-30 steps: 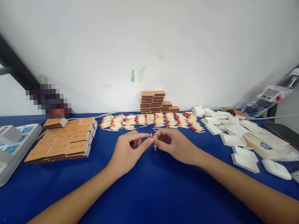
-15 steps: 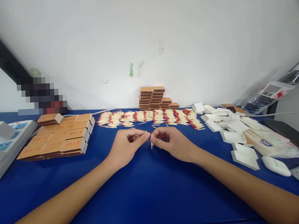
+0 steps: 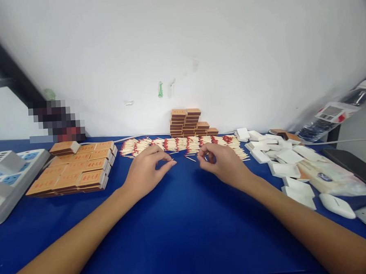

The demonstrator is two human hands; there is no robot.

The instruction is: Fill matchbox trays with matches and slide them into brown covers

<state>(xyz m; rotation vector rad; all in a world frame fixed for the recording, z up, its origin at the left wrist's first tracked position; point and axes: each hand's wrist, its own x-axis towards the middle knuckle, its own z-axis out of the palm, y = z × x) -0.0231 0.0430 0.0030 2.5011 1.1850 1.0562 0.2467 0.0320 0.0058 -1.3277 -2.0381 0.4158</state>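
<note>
My left hand [image 3: 148, 168] is closed in a pinch in front of the match pile, with the pale tip of a match just showing between thumb and forefinger. Across a gap, my right hand [image 3: 222, 161] has its fingers curled to the thumb, and a small red match head shows at its fingertips. Most of what either hand holds is hidden. Behind them a long row of red-tipped matches [image 3: 171, 144] lies along the wall side. One loose match [image 3: 190, 158] rests on the blue table [image 3: 187, 226] between the hands.
Stacked matchboxes [image 3: 70, 171] stand at the left, beside a white power strip [image 3: 25, 174]. More matchboxes [image 3: 185, 122] are piled against the wall. White matchbox trays [image 3: 284, 169], a tissue pack [image 3: 329, 174], a white case [image 3: 337, 205] and a plastic bottle [image 3: 326, 115] occupy the right.
My hands were together at the middle, fingertips meeting around upright matches. They have now moved apart, left hand leftward and right hand rightward, slightly higher in view.
</note>
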